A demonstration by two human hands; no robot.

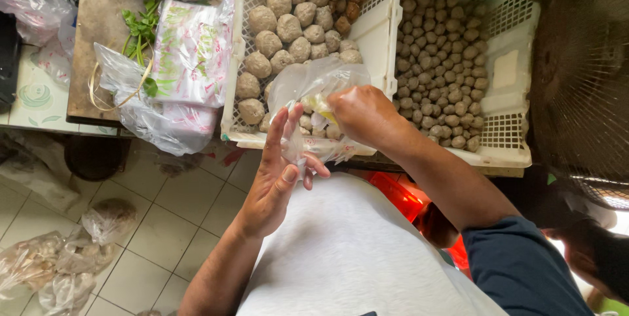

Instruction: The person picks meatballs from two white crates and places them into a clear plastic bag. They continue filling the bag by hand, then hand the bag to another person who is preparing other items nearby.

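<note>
- Two hands work one clear plastic bag (313,103) of pale balls, held just above the near edge of the left white crate (383,24).
- Right hand (362,114) is closed, pinching the bag's top from above.
- Left hand (280,170) is spread, fingers straight, touching the bag's lower side.
- Judged: support the bottom and keep the mouth gathered tight so nothing spills onto the tiled floor (164,224).
</note>
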